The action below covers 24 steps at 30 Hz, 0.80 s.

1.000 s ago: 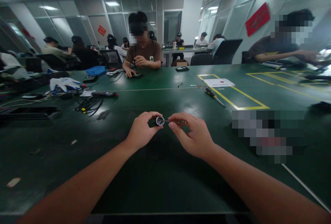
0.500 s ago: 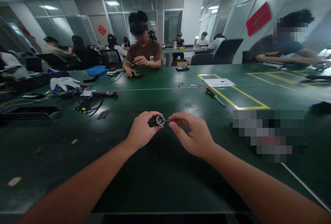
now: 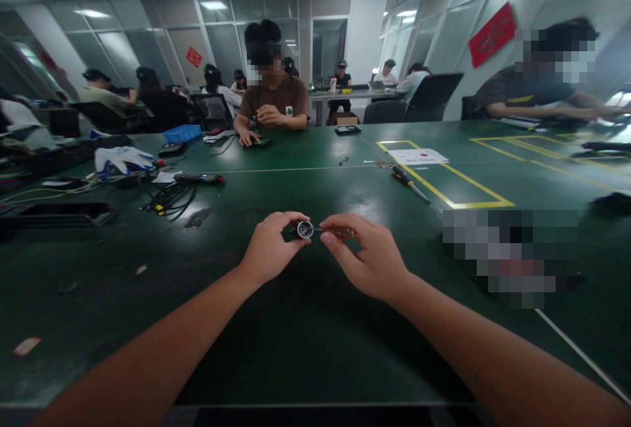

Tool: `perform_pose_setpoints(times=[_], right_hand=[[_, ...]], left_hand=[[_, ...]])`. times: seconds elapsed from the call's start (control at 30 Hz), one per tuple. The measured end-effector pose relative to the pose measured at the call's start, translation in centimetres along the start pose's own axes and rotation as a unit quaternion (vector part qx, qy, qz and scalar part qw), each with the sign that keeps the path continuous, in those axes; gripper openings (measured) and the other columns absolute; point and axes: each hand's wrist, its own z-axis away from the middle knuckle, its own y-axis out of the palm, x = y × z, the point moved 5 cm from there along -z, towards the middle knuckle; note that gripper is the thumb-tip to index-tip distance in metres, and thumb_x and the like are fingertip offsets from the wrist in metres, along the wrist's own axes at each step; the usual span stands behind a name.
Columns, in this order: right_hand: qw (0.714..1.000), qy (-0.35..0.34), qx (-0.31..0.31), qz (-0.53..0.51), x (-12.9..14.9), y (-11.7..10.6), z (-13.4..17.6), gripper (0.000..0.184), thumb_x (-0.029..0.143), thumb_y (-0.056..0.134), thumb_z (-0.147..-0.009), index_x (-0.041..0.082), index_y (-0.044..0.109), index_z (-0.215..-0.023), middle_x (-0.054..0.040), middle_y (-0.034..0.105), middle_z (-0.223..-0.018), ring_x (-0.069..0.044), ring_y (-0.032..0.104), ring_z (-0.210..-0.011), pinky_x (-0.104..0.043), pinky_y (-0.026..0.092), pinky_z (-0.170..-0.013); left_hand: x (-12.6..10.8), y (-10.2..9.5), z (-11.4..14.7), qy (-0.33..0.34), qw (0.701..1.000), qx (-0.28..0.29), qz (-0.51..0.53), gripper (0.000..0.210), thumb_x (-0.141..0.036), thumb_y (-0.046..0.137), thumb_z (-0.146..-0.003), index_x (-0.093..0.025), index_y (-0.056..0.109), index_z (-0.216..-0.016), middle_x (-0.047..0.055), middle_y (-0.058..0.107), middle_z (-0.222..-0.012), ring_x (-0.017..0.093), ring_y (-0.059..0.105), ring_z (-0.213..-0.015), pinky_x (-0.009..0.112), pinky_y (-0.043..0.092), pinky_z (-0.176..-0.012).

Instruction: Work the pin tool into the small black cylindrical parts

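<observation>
My left hand [image 3: 271,247] pinches a small round part [image 3: 304,230] with a pale metallic rim and a dark inside, its open face turned toward me. From the right, my right hand [image 3: 367,253] grips a small screwdriver [image 3: 345,233] by its brownish, see-through handle. The thin metal shaft points left, its tip at the rim of the round part; whether it sits in a screw is too small to tell. Both hands are above the green table [image 3: 315,348].
A yellow-black screwdriver [image 3: 407,179] lies beyond my right hand, beside a paper sheet [image 3: 418,156]. Left are coiled black cables [image 3: 172,197], a pen-shaped tool [image 3: 200,179] and white-blue gloves [image 3: 123,159]. A blurred-out object [image 3: 503,259] lies right. A co-worker [image 3: 273,98] sits opposite.
Both hands keep their grip on the round part and the screwdriver, almost unmoved. The co-worker at the right has shifted an arm slightly.
</observation>
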Motion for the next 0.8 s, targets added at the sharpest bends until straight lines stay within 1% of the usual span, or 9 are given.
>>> perform_pose_setpoints(times=[0.3,0.6,0.8], right_hand=[[1.0,-0.004,0.003,0.002,-0.01,0.04,-0.02,0.01,0.022,0.06,-0.097,0.019,0.066,-0.104,-0.0045,0.074,-0.091,-0.016,0.069,-0.077,-0.028,0.053,-0.071],[1.0,0.011,0.006,0.003,0.02,-0.09,-0.05,0.01,0.024,0.06,-0.097,0.021,0.067,-0.103,-0.0049,0.074,-0.091,-0.018,0.07,-0.078,-0.03,0.055,-0.071],[1.0,0.007,0.007,0.004,0.03,-0.03,-0.04,0.011,0.024,0.061,-0.097,0.02,0.067,-0.104,-0.0053,0.075,-0.092,-0.018,0.071,-0.079,-0.03,0.055,-0.073]], left_hand=[[0.19,0.07,0.05,0.002,1.0,0.001,0.004,0.031,-0.024,0.082,-0.081,-0.027,0.072,-0.11,0.002,0.075,-0.109,0.022,0.069,-0.103,0.039,0.053,-0.092],[0.2,-0.02,0.08,0.001,1.0,0.0,0.006,0.031,-0.025,0.08,-0.082,-0.027,0.072,-0.111,0.003,0.074,-0.111,0.023,0.069,-0.104,0.04,0.054,-0.093],[0.16,0.05,0.05,0.004,1.0,0.002,0.0,0.031,-0.025,0.081,-0.081,-0.027,0.072,-0.111,0.002,0.075,-0.11,0.023,0.069,-0.103,0.04,0.054,-0.092]])
